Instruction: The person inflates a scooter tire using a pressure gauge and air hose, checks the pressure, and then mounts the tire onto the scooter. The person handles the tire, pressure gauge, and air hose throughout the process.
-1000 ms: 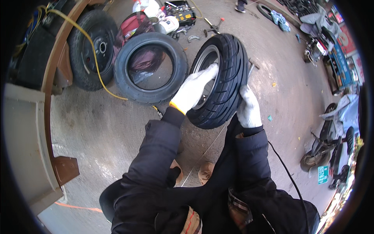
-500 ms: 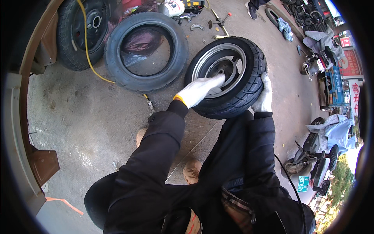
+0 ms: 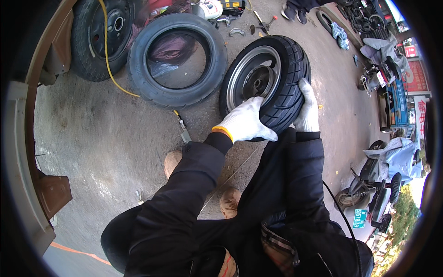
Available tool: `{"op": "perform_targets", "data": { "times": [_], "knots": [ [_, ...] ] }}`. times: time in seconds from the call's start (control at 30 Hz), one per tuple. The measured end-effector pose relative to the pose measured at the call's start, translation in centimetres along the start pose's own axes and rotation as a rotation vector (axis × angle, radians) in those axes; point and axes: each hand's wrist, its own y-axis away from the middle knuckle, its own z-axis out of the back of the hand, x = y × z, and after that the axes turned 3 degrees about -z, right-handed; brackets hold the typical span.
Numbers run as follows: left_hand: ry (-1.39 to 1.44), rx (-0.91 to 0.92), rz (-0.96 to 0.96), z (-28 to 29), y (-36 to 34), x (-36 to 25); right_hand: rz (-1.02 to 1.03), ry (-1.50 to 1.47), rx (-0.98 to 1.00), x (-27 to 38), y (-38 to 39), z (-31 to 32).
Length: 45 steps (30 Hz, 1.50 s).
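Here: tilted black rubber-tyred wheel w/ silver metal rim (image 3: 277, 85), upper ctr of frame, slightly R

Rim face turned to frame's L, its long axis lower L to upper R. L hand in white knit glove w/ yellow cuff (image 3: 245, 121) lies on lower edge, nearer the hub (image 3: 257, 85); can't tell if gripping. R hand in plain white glove (image 3: 307, 109) clasps tread's R side. Hands apart, wheel btwn & above.

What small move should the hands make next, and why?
Probably close the left hand more firmly around the near edge of the wheel: its thumb is spread, its fingers are by the rim, and the wheel is tilted, with the right hand against the tread.
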Motion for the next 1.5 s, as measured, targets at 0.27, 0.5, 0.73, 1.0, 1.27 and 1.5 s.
{"op": "perform_targets", "data": {
  "times": [0.27,0.5,0.73,1.0,1.27,1.5],
  "knots": [
    [0.071,-0.059,-0.081,0.7,0.1,1.3,0.012,0.055,-0.073,-0.1,0.3,-0.6],
    [0.351,0.188,-0.064,4.7,-0.9,2.0,0.066,0.153,-0.041,-0.3,0.3,-2.3],
    [1.068,-0.097,-0.197,9.3,-3.8,-0.7,0.176,0.406,-0.146,-1.6,2.2,-5.2],
    [0.266,-0.127,0.225,11.3,-3.8,-6.3,0.141,0.398,0.050,-2.9,4.7,-6.1],
    [0.222,-0.098,0.627,9.5,3.5,-12.2,-0.330,0.969,0.194,-5.8,9.0,-3.2],
    [0.187,-0.038,0.920,8.5,3.5,-13.8,-0.597,1.054,-0.063,-0.3,10.9,-4.9]
  ]
}}
